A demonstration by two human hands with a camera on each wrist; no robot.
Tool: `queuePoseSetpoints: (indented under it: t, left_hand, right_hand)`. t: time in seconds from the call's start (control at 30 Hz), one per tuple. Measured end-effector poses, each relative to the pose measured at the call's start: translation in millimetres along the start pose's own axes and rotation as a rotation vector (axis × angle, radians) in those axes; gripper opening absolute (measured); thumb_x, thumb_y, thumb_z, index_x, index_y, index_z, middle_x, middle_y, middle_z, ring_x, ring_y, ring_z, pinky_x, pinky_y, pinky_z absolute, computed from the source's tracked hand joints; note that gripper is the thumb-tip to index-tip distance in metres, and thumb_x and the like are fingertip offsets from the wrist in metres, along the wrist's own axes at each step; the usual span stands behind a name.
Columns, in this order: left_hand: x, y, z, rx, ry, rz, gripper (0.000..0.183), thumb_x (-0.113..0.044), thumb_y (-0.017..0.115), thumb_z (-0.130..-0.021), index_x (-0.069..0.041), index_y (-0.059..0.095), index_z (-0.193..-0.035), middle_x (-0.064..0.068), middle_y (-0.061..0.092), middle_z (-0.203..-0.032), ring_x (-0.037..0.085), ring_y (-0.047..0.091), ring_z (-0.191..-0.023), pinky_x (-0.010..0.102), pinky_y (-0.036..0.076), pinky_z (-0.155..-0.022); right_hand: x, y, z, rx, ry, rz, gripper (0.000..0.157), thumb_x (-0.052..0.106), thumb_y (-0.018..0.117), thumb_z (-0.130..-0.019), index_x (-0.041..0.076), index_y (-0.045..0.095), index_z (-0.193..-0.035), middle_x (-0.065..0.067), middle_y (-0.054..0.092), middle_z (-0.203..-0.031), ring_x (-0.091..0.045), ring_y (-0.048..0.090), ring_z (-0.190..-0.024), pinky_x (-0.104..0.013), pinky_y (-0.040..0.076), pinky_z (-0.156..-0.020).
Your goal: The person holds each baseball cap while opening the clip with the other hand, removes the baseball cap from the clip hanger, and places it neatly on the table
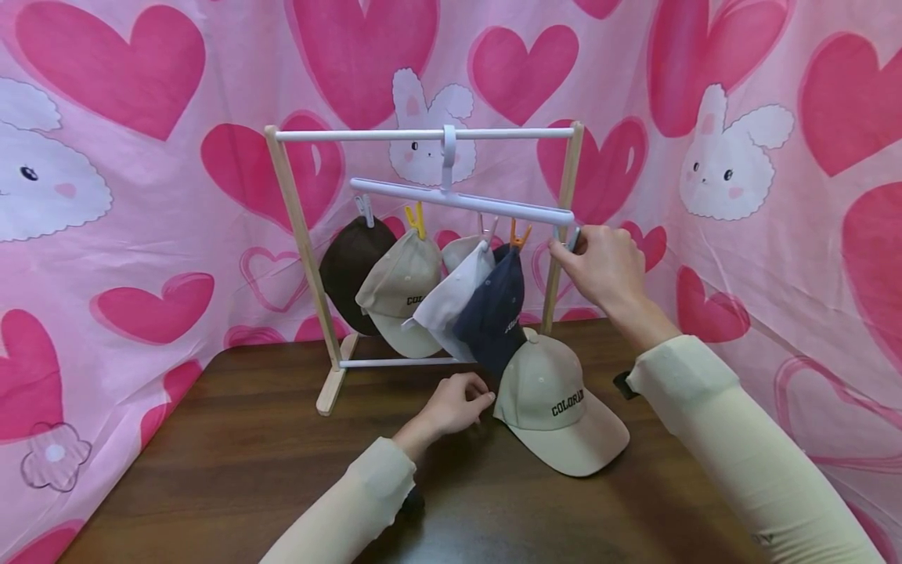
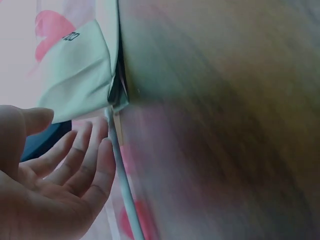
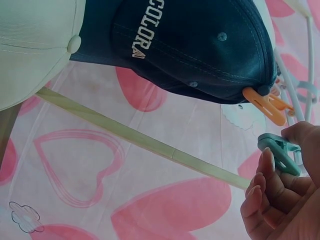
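Note:
My right hand [image 1: 609,262] pinches a teal clothespin [image 3: 283,160] at the right end of a white hanger [image 1: 507,207], which tilts down to that side. A beige cap [image 1: 546,384] lettered "COLORADO" stands on the table, its brim toward the front right. Just left of this cap is my left hand [image 1: 454,403], fingers loosely bent and thumb tip overlapping the cap's edge in the left wrist view. Beside it hangs a navy cap [image 1: 493,309] on an orange clothespin [image 1: 520,235]. Further left a white cap [image 1: 454,298], another beige cap [image 1: 398,274] and a dark brown cap [image 1: 345,266] hang from clothespins.
The hanger hooks over the top bar [image 1: 352,135] of a wooden-sided rack, whose left foot [image 1: 337,384] rests on the brown table [image 1: 211,470]. A low white bar [image 1: 402,363] joins its sides. A pink heart-patterned curtain [image 1: 761,298] surrounds the table.

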State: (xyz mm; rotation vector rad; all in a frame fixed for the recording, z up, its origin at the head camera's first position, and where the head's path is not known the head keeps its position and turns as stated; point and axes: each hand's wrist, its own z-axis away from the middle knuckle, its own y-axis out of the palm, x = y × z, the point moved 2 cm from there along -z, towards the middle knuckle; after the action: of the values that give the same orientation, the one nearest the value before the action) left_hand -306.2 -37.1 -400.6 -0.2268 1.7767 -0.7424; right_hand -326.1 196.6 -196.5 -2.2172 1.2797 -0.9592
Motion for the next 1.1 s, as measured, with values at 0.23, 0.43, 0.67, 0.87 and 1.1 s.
queuePoseSetpoints:
  t: [0.23, 0.43, 0.67, 0.87, 1.1]
  left_hand:
    - [-1.1, -8.6, -0.9, -0.093, 0.056, -0.032, 0.021, -0.019, 0.068, -0.098, -0.002, 0.068, -0.108, 0.009, 0.075, -0.090, 0.015, 0.069, -0.071, 0.031, 0.055, -0.070]
    - [-6.4, -13.2, -3.3, -0.174, 0.114, -0.033, 0.022, -0.019, 0.067, -0.098, -0.002, 0.069, -0.111, 0.008, 0.076, -0.102, 0.018, 0.071, -0.086, 0.033, 0.057, -0.078]
    - [-10.6, -17.2, -6.4, -0.261, 0.157, -0.030, 0.012, -0.018, 0.068, -0.097, -0.006, 0.068, -0.098, 0.006, 0.076, -0.096, 0.015, 0.072, -0.082, 0.029, 0.056, -0.073]
    - [-12.6, -19.8, -8.2, -0.291, 0.160, -0.021, 0.014, -0.018, 0.068, -0.097, -0.004, 0.068, -0.100, 0.009, 0.075, -0.098, 0.020, 0.073, -0.085, 0.033, 0.057, -0.076]
    - [-16.2, -23.1, -12.9, -0.352, 0.169, 0.016, 0.010, -0.014, 0.067, -0.098, -0.005, 0.072, -0.097, 0.007, 0.076, -0.090, 0.019, 0.074, -0.081, 0.031, 0.056, -0.072]
  right_hand:
    - [0.6, -0.5, 0.3, 0.004, -0.001, -0.003, 0.041, 0.044, 0.066, -0.095, 0.004, 0.070, -0.089, -0.008, 0.061, -0.066, -0.025, 0.054, -0.056, -0.033, 0.047, -0.052]
    - [1.1, -1.1, -0.4, 0.008, -0.005, 0.007, 0.042, 0.045, 0.065, -0.096, 0.004, 0.067, -0.085, -0.010, 0.058, -0.064, -0.025, 0.053, -0.055, -0.034, 0.044, -0.050]
    - [2.3, -1.3, -0.6, 0.013, -0.002, 0.011, 0.041, 0.043, 0.065, -0.096, 0.004, 0.067, -0.086, -0.010, 0.059, -0.064, -0.026, 0.053, -0.056, -0.034, 0.044, -0.050]
    - [2.1, -1.4, -0.2, 0.009, 0.002, 0.011, 0.041, 0.044, 0.065, -0.096, 0.004, 0.066, -0.085, -0.010, 0.059, -0.065, -0.025, 0.053, -0.056, -0.034, 0.045, -0.051]
    - [1.0, -1.7, 1.4, 0.011, 0.010, 0.003, 0.042, 0.047, 0.065, -0.095, 0.006, 0.067, -0.089, -0.008, 0.062, -0.069, -0.025, 0.056, -0.057, -0.034, 0.049, -0.054]
